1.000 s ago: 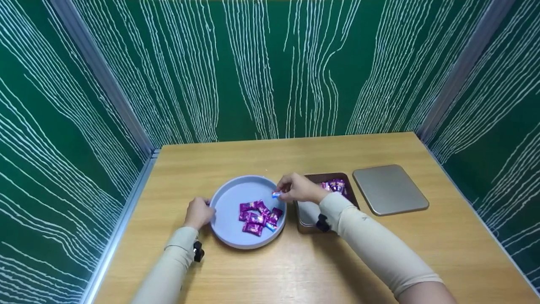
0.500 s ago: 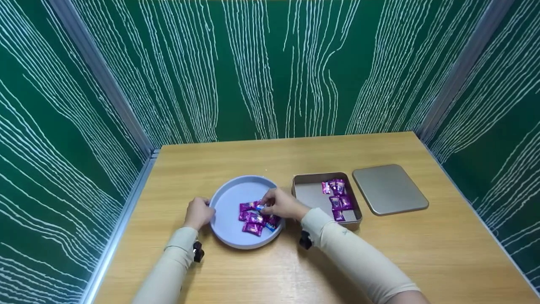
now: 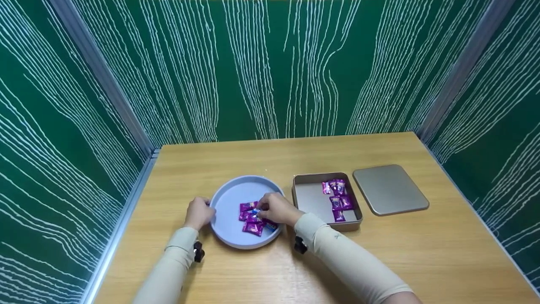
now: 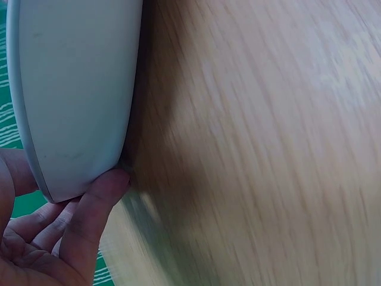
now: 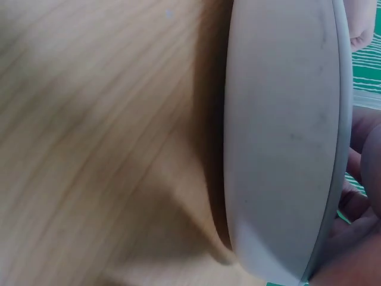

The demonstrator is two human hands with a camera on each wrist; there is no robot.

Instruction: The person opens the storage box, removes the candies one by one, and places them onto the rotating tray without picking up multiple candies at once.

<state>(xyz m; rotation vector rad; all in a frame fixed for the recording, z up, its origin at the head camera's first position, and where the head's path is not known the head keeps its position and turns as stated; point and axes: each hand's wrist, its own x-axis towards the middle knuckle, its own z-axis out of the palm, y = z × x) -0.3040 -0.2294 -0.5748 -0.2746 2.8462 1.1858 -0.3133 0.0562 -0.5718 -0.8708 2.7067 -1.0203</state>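
Note:
A round pale-blue tray point(image 3: 230, 192) with a raised rim stands on the table, holding several purple-wrapped candies point(image 3: 253, 229). My left hand point(image 3: 198, 213) grips its left edge; in the left wrist view, thumb and fingers point(image 4: 89, 220) hold the tray wall point(image 4: 77, 107) from both sides. Over the candies, my right hand point(image 3: 279, 208) pinches a small blue-wrapped candy point(image 3: 255, 212). Another blue-wrapped candy point(image 3: 271, 226) lies near the tray's right side, partly under that hand. The tray wall point(image 5: 283, 137) hides most of the right fingertips in the right wrist view.
To the right of the tray stands a square metal tin point(image 3: 310, 196), with several purple candies point(image 3: 339, 202) along its right side. Its flat lid point(image 3: 390, 189) lies farther right on the wooden table point(image 3: 236, 278). Green walls with white lines enclose the table.
My right hand has moved left and down from the tray's right rim to the candy pile, carrying the blue-wrapped candy. The left hand has stayed on the rim.

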